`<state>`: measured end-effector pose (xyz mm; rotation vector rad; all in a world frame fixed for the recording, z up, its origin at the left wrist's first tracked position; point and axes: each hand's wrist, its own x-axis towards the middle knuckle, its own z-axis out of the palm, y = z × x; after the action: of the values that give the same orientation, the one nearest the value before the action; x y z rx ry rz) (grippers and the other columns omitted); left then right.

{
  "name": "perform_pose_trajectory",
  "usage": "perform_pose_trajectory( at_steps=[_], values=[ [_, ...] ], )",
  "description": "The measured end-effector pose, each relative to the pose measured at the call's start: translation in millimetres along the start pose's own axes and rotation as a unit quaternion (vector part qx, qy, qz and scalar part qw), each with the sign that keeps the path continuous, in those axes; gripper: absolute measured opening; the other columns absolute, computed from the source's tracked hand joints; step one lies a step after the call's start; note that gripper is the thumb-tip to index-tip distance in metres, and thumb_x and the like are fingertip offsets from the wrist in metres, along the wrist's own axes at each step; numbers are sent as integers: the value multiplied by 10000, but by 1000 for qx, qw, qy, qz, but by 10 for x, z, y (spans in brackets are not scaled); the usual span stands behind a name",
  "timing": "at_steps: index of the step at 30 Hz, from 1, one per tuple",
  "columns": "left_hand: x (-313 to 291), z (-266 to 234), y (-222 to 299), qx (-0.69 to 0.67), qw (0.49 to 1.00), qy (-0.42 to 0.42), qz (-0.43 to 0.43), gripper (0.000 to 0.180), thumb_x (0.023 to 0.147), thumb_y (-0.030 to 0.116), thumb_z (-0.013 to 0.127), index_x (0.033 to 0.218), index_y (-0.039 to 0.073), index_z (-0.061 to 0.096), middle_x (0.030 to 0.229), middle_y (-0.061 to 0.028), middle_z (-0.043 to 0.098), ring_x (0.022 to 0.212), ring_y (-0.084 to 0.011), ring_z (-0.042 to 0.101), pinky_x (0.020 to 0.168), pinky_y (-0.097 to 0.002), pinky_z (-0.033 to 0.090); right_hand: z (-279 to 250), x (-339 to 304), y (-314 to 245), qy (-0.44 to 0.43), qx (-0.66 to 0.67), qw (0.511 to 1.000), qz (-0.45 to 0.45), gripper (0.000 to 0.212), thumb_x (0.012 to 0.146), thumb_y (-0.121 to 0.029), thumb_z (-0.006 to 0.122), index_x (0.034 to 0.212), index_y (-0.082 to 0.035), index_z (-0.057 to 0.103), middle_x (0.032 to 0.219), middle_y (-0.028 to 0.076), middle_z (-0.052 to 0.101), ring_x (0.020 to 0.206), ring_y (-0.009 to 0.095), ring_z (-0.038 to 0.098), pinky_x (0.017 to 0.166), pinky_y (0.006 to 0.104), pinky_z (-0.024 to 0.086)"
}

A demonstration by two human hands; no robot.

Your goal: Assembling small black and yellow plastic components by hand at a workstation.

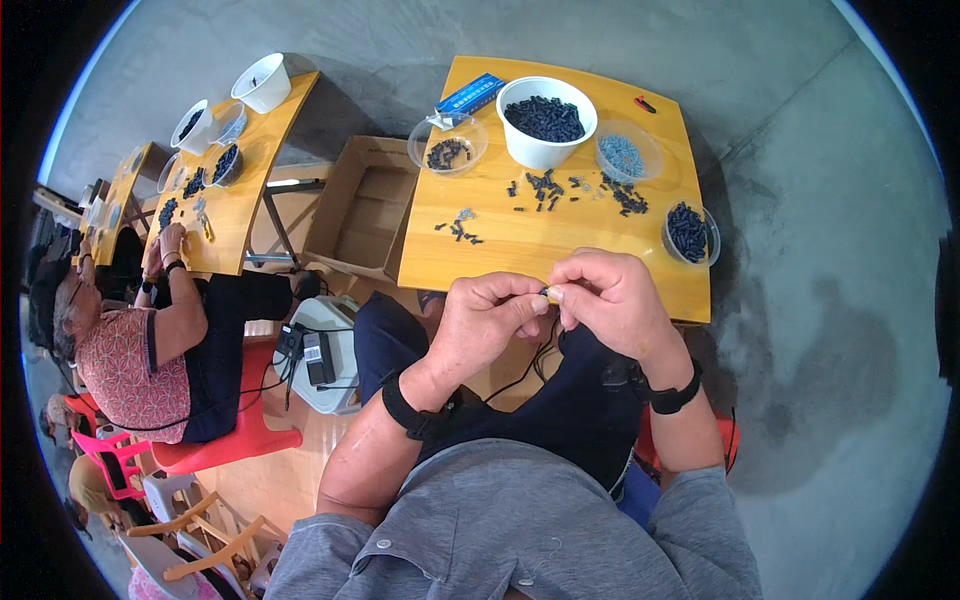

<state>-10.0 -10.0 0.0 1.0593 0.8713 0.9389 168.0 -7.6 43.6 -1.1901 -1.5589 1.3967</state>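
My left hand and my right hand meet at the near edge of the yellow table. Pinched between their fingertips is a small dark piece, mostly covered by the fingers. Beyond my hands, small black parts lie loose in the middle of the table, and a few more black parts lie at the left with tiny pale bits. At the right edge stands a clear tub with black parts in it.
At the back stand a white bucket of black parts, a clear bowl of grey-blue bits, a shallow clear dish and a blue box. An open cardboard box is left of the table. Another person works at a neighbouring table.
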Motion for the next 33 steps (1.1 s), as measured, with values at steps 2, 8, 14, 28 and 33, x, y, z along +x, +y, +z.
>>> perform_pose_trajectory(
  at_steps=[2, 8, 14, 28, 33],
  values=[
    [6, 1, 0, -13, 1000, -3, -3, 91, 863, 27, 617, 922, -32, 654, 766, -50, 654, 618, -88, 600, 565, -208, 497, 20, -16, -6, 17, -44, 998, -47, 45, 838, -2, 585, 859, 25, 615, 733, 38, 568, 565, 78, 565, 487, 217, 449],
    [8, 9, 17, -29, 999, -22, -15, 97, 867, 28, 611, 934, -29, 651, 775, -51, 655, 615, -84, 596, 564, -208, 493, 110, -70, 2, 60, -69, 992, -91, 51, 826, 47, 570, 864, 39, 603, 762, 57, 552, 577, 90, 565, 495, 220, 436],
    [16, 6, 41, -50, 998, -26, -15, 99, 877, 25, 591, 939, -27, 648, 796, -56, 661, 622, -86, 596, 573, -212, 493, 152, -75, 24, 82, -8, 992, -95, 47, 819, 69, 569, 852, 36, 573, 781, 59, 546, 586, 87, 556, 509, 208, 430],
    [-11, -18, -20, -43, 998, -35, -17, 88, 871, 22, 598, 924, -25, 651, 791, -51, 657, 625, -85, 599, 572, -208, 494, 110, -75, 77, 60, -150, 970, -182, 73, 776, 45, 607, 828, -2, 586, 737, 105, 558, 652, 231, 562, 576, 308, 445],
    [-12, -23, -22, -44, 998, -39, -14, 86, 869, 14, 597, 923, -28, 649, 784, -48, 652, 629, -86, 601, 577, -204, 493, 137, -94, 119, 62, -151, 970, -182, 73, 783, 39, 607, 835, -7, 588, 751, 108, 561, 662, 235, 564, 589, 309, 451]
  ],
)
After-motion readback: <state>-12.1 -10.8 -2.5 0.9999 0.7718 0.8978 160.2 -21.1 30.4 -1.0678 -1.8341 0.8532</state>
